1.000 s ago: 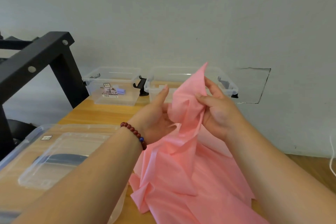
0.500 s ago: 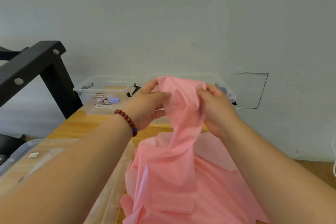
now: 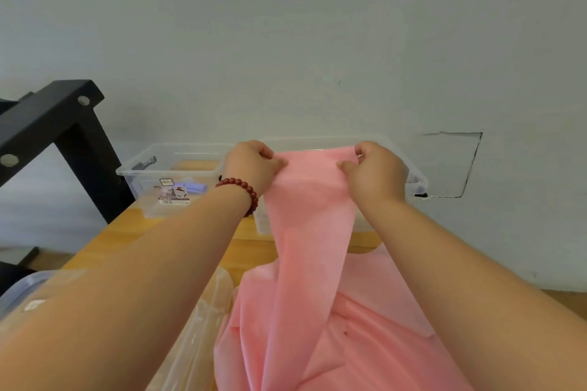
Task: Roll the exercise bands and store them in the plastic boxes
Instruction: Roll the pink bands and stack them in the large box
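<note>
The pink exercise band (image 3: 313, 216) is pinched at its top corners by the left hand (image 3: 251, 167) and right hand (image 3: 376, 170), above the tabletop's far edge. Even tension should be kept before rolling.

Arms are stretched forward; the pink band (image 3: 313, 200) is pinched at its top by left hand (image 3: 254, 165) and right hand (image 3: 378, 171).

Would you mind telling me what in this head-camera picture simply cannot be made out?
Head view:
- Inside of the right plastic box: hidden by the pink exercise band and the right hand.
- Print on the label of the left plastic box: too small.
- Band's lower end: cut off by the bottom edge.
- Lower left, the clear bin: mostly hidden by the left forearm.
</note>
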